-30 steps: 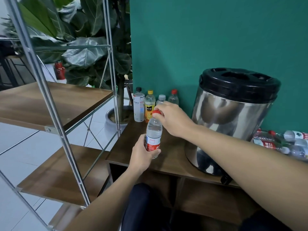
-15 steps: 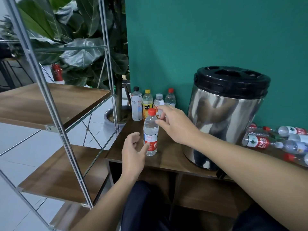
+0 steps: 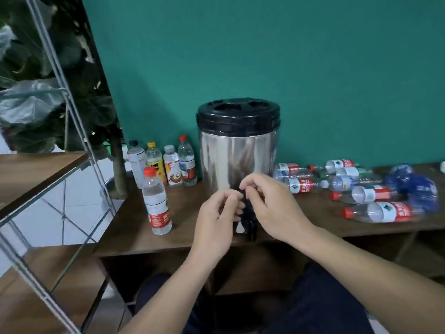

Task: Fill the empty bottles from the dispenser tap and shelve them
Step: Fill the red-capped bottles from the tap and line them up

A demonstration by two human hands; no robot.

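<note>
Hands: While both forearms reach in from the near edge, the left hand (image 3: pixel 218 213) and right hand (image 3: pixel 269 203) meet in front of the dispenser (image 3: pixel 237 150), fingers loosely curled, tips almost touching over the tap (image 3: pixel 248 220).
Left fingers: bent inward, gripping nothing that can be seen.
Right fingers: curled beside the top of the tap; whether they pinch its lever cannot be told.
Filled bottle: the red-capped bottle (image 3: pixel 156 201) stands upright on the table (image 3: pixel 192 232), left of the hands and apart from them.
Standing group: four bottles (image 3: pixel 166 162) upright at the far left of the table, against the green wall (image 3: pixel 265 56).
Empty bottles: a heap (image 3: pixel 356 189) lying on their sides right of the dispenser.
Shelf: wooden boards on a metal frame (image 3: pixel 55 165) at the left.
Change: half a second ago both hands were open just beside the red-capped bottle; now they have left it and come right to the tap, and the view has swung right, showing more of the heap.
Hidden: the hands cover most of the tap; only its dark lower part shows between them.
Blur: the heap's blue items at far right are too smeared to name.
</note>
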